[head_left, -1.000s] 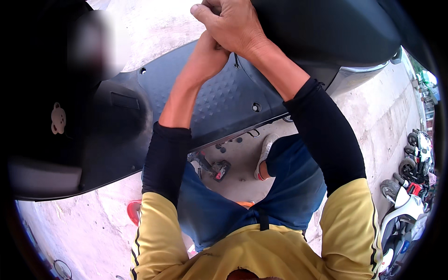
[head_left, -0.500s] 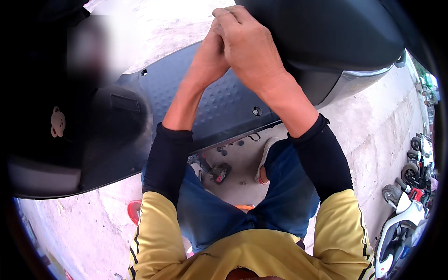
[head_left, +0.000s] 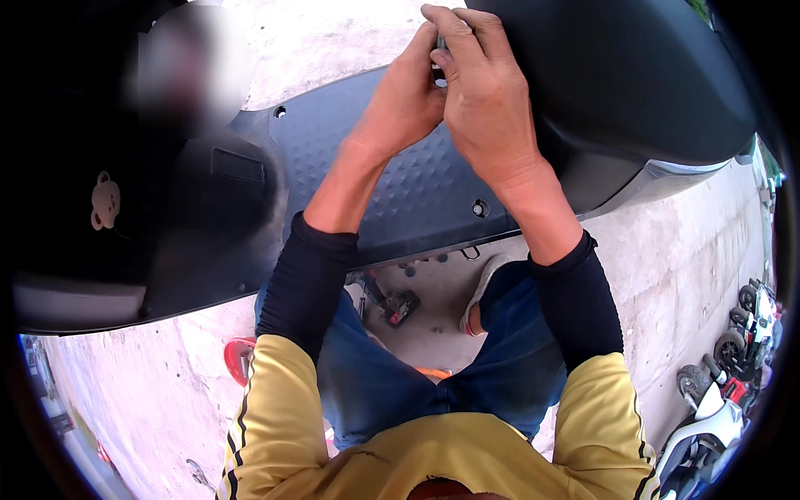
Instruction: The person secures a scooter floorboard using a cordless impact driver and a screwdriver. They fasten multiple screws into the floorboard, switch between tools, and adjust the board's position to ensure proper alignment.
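My left hand and my right hand meet over the far side of a scooter's dark grey floorboard, beside the black seat. Both have curled fingers, with the right thumb bent in toward the left hand. Between them shows a sliver of a small greyish piece, mostly covered by my fingers, so its kind is unclear. In the floorboard, one round recess lies below my right wrist and another sits at the far left.
On the ground between my feet lies a power tool with small dark parts around it. A red bowl stands by my left elbow. Parked two-wheelers line the right side. A bear-shaped ornament hangs at the scooter's dark front.
My hands have come slightly apart, so the right thumb and a bit of the greyish piece now show. The whole view has shifted, with scooter and hands sitting further right.
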`<state>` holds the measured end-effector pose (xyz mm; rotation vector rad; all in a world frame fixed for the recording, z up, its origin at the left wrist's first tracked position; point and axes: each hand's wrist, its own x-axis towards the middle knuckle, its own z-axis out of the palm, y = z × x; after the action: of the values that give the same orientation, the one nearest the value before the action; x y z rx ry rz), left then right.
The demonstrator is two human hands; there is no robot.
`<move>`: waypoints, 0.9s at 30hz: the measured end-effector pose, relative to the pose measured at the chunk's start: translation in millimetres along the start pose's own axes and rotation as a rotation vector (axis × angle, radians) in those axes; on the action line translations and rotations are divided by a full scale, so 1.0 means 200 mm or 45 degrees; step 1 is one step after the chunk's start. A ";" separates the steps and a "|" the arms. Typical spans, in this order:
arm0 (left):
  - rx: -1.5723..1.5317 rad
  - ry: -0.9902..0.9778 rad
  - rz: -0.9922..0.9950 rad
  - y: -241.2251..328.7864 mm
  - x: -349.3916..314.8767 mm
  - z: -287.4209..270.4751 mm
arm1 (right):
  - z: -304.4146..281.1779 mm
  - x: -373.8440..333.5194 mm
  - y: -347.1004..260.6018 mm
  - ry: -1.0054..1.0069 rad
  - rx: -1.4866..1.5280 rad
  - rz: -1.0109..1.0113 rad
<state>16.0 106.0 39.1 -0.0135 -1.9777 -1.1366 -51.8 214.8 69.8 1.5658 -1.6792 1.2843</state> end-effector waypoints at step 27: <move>0.149 0.257 -0.221 0.03 -0.03 0.05 | -0.01 0.03 -0.02 -0.160 -0.168 0.134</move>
<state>15.7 119.0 37.7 0.3276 -1.8878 -1.0830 -49.2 214.5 77.5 1.5256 -1.9065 1.1199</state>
